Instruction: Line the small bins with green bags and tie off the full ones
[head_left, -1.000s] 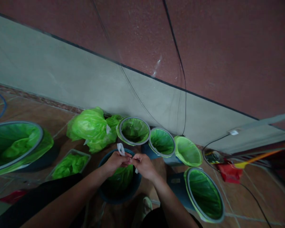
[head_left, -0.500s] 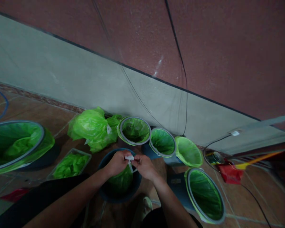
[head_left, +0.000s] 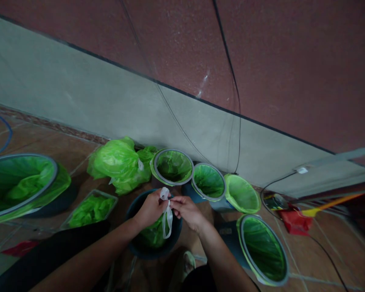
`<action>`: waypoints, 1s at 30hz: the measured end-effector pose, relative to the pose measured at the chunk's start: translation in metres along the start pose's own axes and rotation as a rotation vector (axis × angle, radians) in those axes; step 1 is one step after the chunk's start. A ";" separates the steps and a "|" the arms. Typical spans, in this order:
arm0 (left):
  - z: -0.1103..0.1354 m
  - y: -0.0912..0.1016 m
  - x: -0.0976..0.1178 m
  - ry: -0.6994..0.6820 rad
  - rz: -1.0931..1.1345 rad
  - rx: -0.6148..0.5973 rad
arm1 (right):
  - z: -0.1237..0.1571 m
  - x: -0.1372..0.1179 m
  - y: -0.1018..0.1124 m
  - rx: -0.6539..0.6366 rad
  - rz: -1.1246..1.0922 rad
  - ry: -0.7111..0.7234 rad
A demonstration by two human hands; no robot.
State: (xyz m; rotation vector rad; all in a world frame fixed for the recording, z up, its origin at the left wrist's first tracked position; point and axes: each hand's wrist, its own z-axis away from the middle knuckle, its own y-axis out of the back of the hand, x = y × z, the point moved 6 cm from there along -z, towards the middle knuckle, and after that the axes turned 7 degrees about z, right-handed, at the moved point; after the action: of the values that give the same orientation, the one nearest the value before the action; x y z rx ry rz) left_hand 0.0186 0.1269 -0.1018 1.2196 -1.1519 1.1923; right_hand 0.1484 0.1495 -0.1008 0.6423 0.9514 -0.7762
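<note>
In front of me a dark blue bin [head_left: 177, 240] holds a green plastic bag [head_left: 153, 235]. Above it, my left hand [head_left: 152, 207] pinches the bag's white plastic drawstring [head_left: 168, 225]. One white loop sticks up past the left fingertips, and a longer loop dangles below. My right hand [head_left: 187, 211] has its thumb and forefinger closed on the drawstring, right beside the left fingers. Between the two hands the strip looks bunched or knotted; how it is tied cannot be made out.
Several bins with green liners stand around, including a grey-rimmed bin [head_left: 173, 183] by the wall and a large bin [head_left: 56, 170] at left. Filled green bags [head_left: 118, 162] lie near a clear tray [head_left: 114, 202] of green plastic. A red dustpan [head_left: 296, 222] sits at right.
My hands have shifted slightly on the drawstring. A white loop now stands up above the left fingers, and another hangs longer below them.
</note>
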 end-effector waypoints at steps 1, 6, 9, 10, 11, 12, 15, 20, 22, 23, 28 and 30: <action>0.000 0.000 -0.001 0.020 0.027 -0.011 | 0.000 -0.001 0.001 -0.005 -0.015 0.005; -0.003 -0.001 0.006 0.105 0.169 -0.083 | -0.003 0.001 0.002 0.005 0.018 0.039; -0.005 0.001 0.005 0.164 0.185 -0.056 | -0.003 -0.002 0.004 0.065 0.236 0.115; -0.005 0.002 0.004 0.172 0.170 -0.048 | -0.002 -0.006 0.004 0.103 0.364 0.165; -0.005 0.003 0.003 0.171 0.146 -0.044 | 0.000 -0.012 0.004 0.146 0.506 0.219; -0.006 0.003 0.002 0.163 0.116 -0.045 | 0.002 -0.017 0.004 0.186 0.647 0.266; -0.006 0.005 -0.002 0.146 0.023 -0.026 | 0.008 -0.027 0.001 0.248 0.947 0.296; -0.008 0.008 -0.006 0.142 -0.012 -0.061 | 0.010 -0.029 0.002 0.263 1.195 0.280; -0.009 0.008 -0.007 0.155 0.014 -0.086 | 0.008 -0.025 0.005 0.273 1.241 0.254; -0.008 0.008 -0.008 0.167 0.039 -0.093 | 0.007 -0.023 0.007 0.275 1.254 0.232; -0.003 0.004 -0.008 0.254 0.197 -0.119 | 0.004 -0.013 0.011 0.262 1.242 0.123; -0.002 0.004 -0.008 0.282 0.221 -0.112 | 0.004 -0.011 0.013 0.235 1.182 0.104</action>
State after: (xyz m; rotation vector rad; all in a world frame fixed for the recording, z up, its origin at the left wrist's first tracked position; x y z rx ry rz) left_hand 0.0143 0.1287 -0.1099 0.8240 -1.1433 1.3950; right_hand 0.1568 0.1571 -0.0873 1.2756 0.4203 0.2143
